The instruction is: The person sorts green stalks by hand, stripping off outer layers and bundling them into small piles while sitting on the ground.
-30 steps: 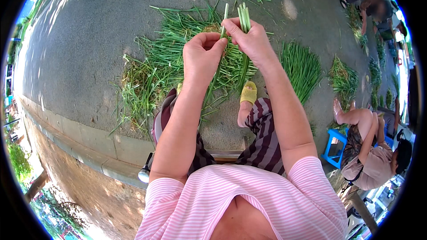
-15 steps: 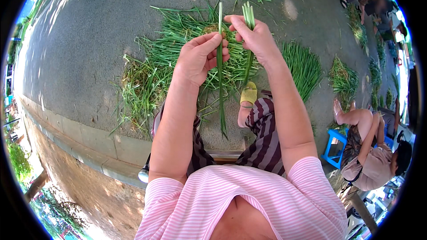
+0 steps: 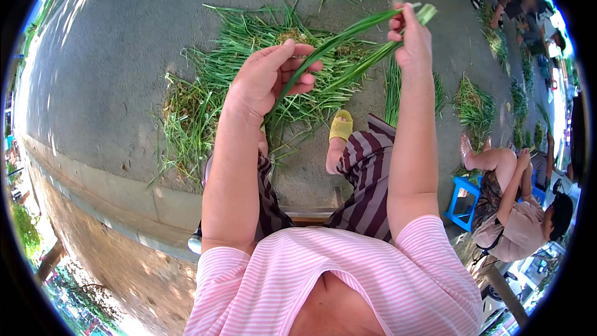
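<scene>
Along the left side of the frame, a pale curb is being bent by the wide lens. Left of centre, a heap of tangled leaves, green and brownish, is being met by a wide pile of green stalks. Over this pile, the left hand is being held open, its thumb parted from loosely bent fingers; whether the long leaf beside the fingertips is being touched cannot be told. That leaf is being pinched at its upper end by the right hand, upper right of centre, where a small bunch of green stalks is also being gripped near its pale ends. Loss of a stalk is being risked here: should the pinch be loosened, one could be dropped into the pile and be hard to pick out. Bent or crossed blades could also be caused by the left fingers snagging the trailing lengths. Behind the right forearm, a neat bundle is being partly hidden. Farther right, a smaller heap and a blue stool are being shown near a seated person.
</scene>
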A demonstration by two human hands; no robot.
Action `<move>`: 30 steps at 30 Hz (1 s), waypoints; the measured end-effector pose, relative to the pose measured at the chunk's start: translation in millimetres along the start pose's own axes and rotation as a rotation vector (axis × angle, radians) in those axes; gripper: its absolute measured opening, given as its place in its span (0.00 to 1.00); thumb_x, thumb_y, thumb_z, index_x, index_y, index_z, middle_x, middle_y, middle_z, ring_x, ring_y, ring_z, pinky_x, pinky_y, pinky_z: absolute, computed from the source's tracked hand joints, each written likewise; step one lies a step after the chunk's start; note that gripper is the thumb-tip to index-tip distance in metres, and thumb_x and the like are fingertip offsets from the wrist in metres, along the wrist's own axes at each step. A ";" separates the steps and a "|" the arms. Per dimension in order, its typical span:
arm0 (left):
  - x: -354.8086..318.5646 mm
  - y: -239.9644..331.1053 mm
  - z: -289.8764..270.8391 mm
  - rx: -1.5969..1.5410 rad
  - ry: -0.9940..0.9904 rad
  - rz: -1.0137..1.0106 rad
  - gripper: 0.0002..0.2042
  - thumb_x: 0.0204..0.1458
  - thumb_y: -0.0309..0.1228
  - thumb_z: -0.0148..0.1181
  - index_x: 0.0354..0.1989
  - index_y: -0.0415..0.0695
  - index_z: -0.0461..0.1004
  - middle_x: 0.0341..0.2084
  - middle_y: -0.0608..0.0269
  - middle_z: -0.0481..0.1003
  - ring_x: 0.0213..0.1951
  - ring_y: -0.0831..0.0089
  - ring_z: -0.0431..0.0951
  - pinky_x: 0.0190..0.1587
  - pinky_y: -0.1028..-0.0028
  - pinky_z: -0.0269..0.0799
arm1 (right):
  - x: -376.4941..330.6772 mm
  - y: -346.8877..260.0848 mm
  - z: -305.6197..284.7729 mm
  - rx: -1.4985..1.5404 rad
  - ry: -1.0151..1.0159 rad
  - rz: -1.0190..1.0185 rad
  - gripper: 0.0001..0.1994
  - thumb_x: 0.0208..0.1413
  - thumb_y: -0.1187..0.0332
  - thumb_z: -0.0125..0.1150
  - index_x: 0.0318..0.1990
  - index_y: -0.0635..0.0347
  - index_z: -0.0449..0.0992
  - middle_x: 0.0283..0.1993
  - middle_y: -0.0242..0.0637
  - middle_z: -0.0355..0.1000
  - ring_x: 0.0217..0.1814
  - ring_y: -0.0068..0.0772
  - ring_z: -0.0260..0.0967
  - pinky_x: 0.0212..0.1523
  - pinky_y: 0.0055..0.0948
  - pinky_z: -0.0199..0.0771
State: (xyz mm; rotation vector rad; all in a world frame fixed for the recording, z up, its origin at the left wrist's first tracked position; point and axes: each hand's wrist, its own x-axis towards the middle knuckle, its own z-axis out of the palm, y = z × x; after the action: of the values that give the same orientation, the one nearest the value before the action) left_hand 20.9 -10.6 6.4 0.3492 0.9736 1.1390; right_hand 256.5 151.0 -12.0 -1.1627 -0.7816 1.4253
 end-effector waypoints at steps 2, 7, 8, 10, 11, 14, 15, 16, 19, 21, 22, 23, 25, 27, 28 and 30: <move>-0.6 1.7 -1.0 0.008 0.025 0.005 0.17 0.65 0.38 0.47 0.49 0.34 0.72 0.37 0.50 0.79 0.29 0.69 0.79 0.33 0.70 0.78 | 8.0 -3.6 -12.8 0.112 0.078 -0.021 0.12 0.64 0.62 0.56 0.39 0.64 0.75 0.29 0.32 0.67 0.25 0.19 0.62 0.18 0.18 0.57; -0.4 5.3 -13.8 0.007 0.106 0.055 0.15 0.63 0.36 0.53 0.48 0.35 0.73 0.36 0.51 0.79 0.28 0.72 0.80 0.33 0.72 0.81 | 18.2 -2.6 -28.7 0.341 0.140 0.058 0.12 0.68 0.61 0.48 0.40 0.63 0.70 0.31 0.32 0.62 0.28 0.24 0.61 0.19 0.21 0.56; 1.0 4.1 -20.2 -0.017 0.139 0.107 0.14 0.62 0.35 0.54 0.48 0.36 0.73 0.36 0.52 0.79 0.28 0.74 0.79 0.33 0.73 0.81 | 17.6 -2.7 -28.4 0.355 0.141 0.064 0.13 0.68 0.61 0.48 0.40 0.63 0.70 0.30 0.32 0.62 0.28 0.25 0.61 0.19 0.21 0.56; 3.8 2.5 -32.1 -0.063 0.206 0.211 0.13 0.61 0.33 0.57 0.49 0.37 0.74 0.37 0.55 0.79 0.28 0.76 0.78 0.34 0.75 0.80 | 18.4 -2.1 -28.2 0.386 0.141 0.075 0.13 0.68 0.61 0.46 0.40 0.63 0.69 0.30 0.32 0.62 0.28 0.25 0.61 0.19 0.21 0.56; 4.0 2.9 -33.6 -0.111 0.259 0.259 0.13 0.59 0.30 0.59 0.49 0.38 0.74 0.36 0.59 0.79 0.29 0.77 0.78 0.35 0.75 0.80 | 19.5 -1.9 -30.1 0.390 0.135 0.089 0.13 0.69 0.60 0.45 0.40 0.62 0.68 0.30 0.33 0.61 0.28 0.25 0.61 0.19 0.21 0.56; 7.8 3.6 -38.4 -0.203 0.373 0.410 0.12 0.59 0.30 0.59 0.48 0.38 0.74 0.37 0.61 0.78 0.31 0.77 0.77 0.38 0.74 0.80 | 23.9 0.1 -37.1 0.488 0.120 0.111 0.11 0.66 0.63 0.50 0.39 0.63 0.69 0.30 0.35 0.63 0.26 0.25 0.61 0.19 0.23 0.57; 7.4 3.9 -39.0 -0.226 0.393 0.430 0.11 0.58 0.30 0.60 0.47 0.39 0.74 0.38 0.64 0.76 0.35 0.77 0.76 0.41 0.75 0.78 | 25.0 1.3 -39.0 0.494 0.122 0.111 0.11 0.67 0.63 0.50 0.38 0.63 0.69 0.30 0.35 0.63 0.26 0.26 0.61 0.19 0.23 0.57; 7.9 3.1 -38.2 -0.203 0.501 0.479 0.11 0.58 0.29 0.60 0.47 0.40 0.74 0.38 0.65 0.76 0.36 0.78 0.76 0.41 0.76 0.77 | 24.8 0.8 -38.1 0.498 0.118 0.109 0.11 0.67 0.63 0.50 0.38 0.63 0.69 0.30 0.35 0.63 0.26 0.26 0.62 0.19 0.23 0.57; 7.5 1.6 -28.9 -0.009 0.803 0.690 0.09 0.57 0.29 0.61 0.45 0.43 0.75 0.40 0.67 0.73 0.40 0.79 0.74 0.43 0.79 0.72 | 21.8 3.0 -32.0 0.500 0.126 0.119 0.11 0.67 0.63 0.49 0.38 0.62 0.69 0.30 0.35 0.64 0.27 0.26 0.62 0.19 0.23 0.59; 2.1 3.9 -11.9 0.361 0.880 0.949 0.08 0.57 0.29 0.61 0.44 0.45 0.75 0.40 0.66 0.72 0.42 0.78 0.74 0.44 0.76 0.73 | 17.5 6.2 -24.6 0.488 0.132 0.118 0.12 0.67 0.62 0.49 0.39 0.63 0.69 0.30 0.36 0.64 0.27 0.27 0.63 0.20 0.23 0.61; -0.8 3.8 -3.8 0.553 0.913 1.072 0.07 0.57 0.29 0.61 0.43 0.46 0.75 0.40 0.66 0.72 0.43 0.78 0.73 0.45 0.74 0.73 | 14.9 7.4 -20.4 0.463 0.123 0.123 0.12 0.67 0.62 0.49 0.39 0.63 0.69 0.30 0.36 0.65 0.27 0.27 0.63 0.20 0.24 0.61; -1.1 2.0 3.1 0.661 0.792 1.151 0.08 0.56 0.29 0.62 0.43 0.47 0.76 0.44 0.63 0.72 0.46 0.74 0.73 0.47 0.72 0.71 | 12.6 8.2 -16.1 0.438 0.114 0.128 0.12 0.67 0.62 0.49 0.39 0.63 0.69 0.30 0.37 0.65 0.27 0.27 0.63 0.20 0.24 0.61; 1.6 -6.0 12.6 0.887 0.712 1.156 0.10 0.55 0.29 0.62 0.45 0.45 0.76 0.48 0.59 0.72 0.50 0.65 0.72 0.52 0.68 0.69 | 5.0 10.6 -4.4 0.343 0.069 0.162 0.13 0.66 0.61 0.50 0.41 0.64 0.71 0.30 0.36 0.67 0.27 0.26 0.64 0.21 0.24 0.63; 5.2 -13.7 17.7 1.058 0.669 1.111 0.15 0.53 0.31 0.64 0.49 0.43 0.75 0.50 0.56 0.72 0.54 0.61 0.71 0.54 0.66 0.69 | -5.7 12.3 10.2 0.128 -0.062 0.191 0.13 0.66 0.61 0.51 0.41 0.63 0.72 0.30 0.35 0.67 0.27 0.24 0.64 0.21 0.23 0.65; 8.8 -16.4 20.9 1.151 0.659 1.081 0.17 0.52 0.33 0.65 0.50 0.42 0.74 0.52 0.55 0.72 0.55 0.61 0.71 0.54 0.65 0.70 | -13.3 12.5 17.4 0.023 -0.124 0.201 0.13 0.66 0.60 0.52 0.42 0.63 0.72 0.30 0.34 0.68 0.27 0.23 0.64 0.22 0.23 0.65; 14.0 -23.9 22.1 1.281 0.601 0.911 0.24 0.49 0.37 0.67 0.53 0.40 0.72 0.53 0.51 0.72 0.57 0.58 0.71 0.54 0.64 0.70 | -33.6 17.6 33.9 -0.093 -0.252 0.246 0.15 0.65 0.57 0.53 0.42 0.63 0.74 0.31 0.31 0.68 0.29 0.20 0.65 0.24 0.21 0.67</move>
State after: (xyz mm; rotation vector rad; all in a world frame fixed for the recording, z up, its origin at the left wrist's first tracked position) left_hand 54.0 -3.4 -4.1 1.6714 2.1534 1.2847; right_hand 216.6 119.4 -10.2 -1.1951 -0.9115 1.7804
